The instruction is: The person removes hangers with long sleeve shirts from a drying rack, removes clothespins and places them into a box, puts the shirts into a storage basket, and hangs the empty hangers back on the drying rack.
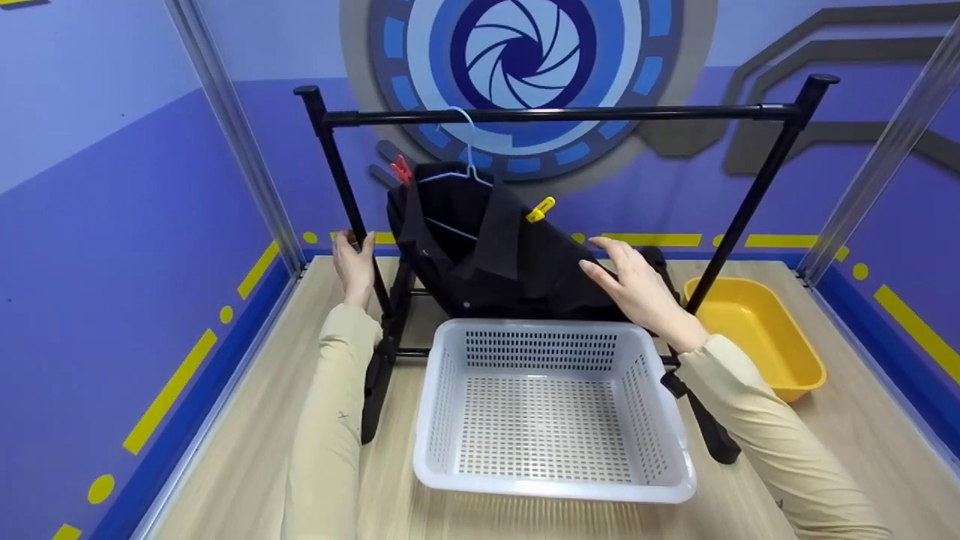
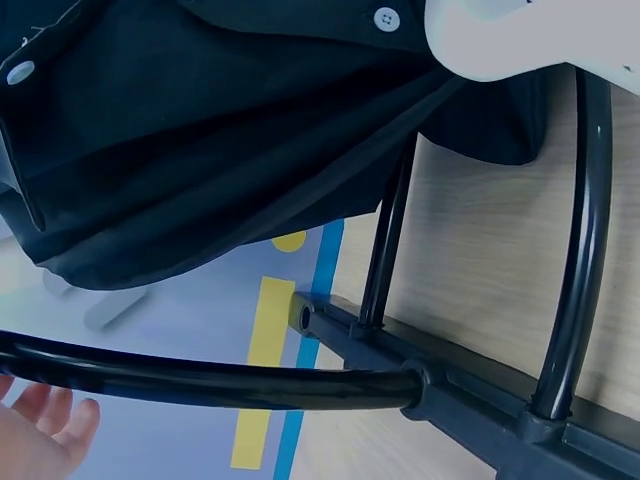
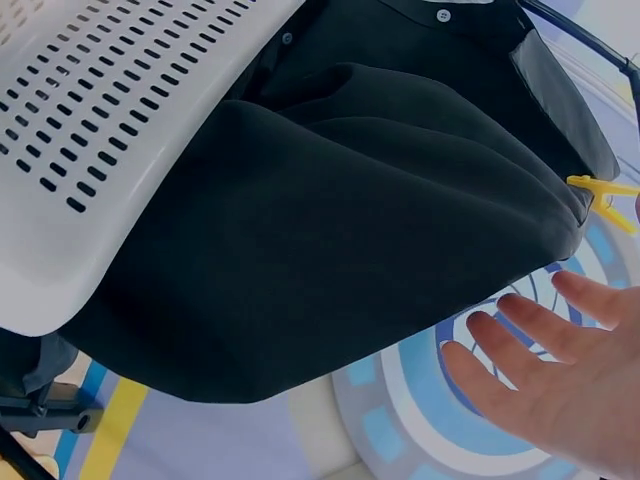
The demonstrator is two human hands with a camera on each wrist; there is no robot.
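Observation:
A black buttoned garment point(image 1: 555, 262) hangs from a light blue hanger point(image 1: 471, 142) on the black rack point(image 1: 570, 114). A red clothespin point(image 1: 401, 170) is clipped at its left shoulder and a yellow clothespin point(image 1: 541, 209) at its right. My left hand point(image 1: 354, 266) is beside the rack's left post, thumb up; in the left wrist view its loosely bent fingers point(image 2: 75, 425) show next to the post point(image 2: 200, 380). My right hand point(image 1: 637, 289), empty with fingers spread, hovers beside the garment's right side; the right wrist view shows its palm point(image 3: 580, 380) below the yellow clothespin point(image 3: 603, 195).
A white perforated basket point(image 1: 555, 489) stands in front of the rack, close under the garment's lower edge. To the right, behind my right forearm, sits a yellow basin point(image 1: 806, 360). Blue-purple walls point(image 1: 135, 247) with metal corner posts enclose the wooden surface point(image 1: 240, 450).

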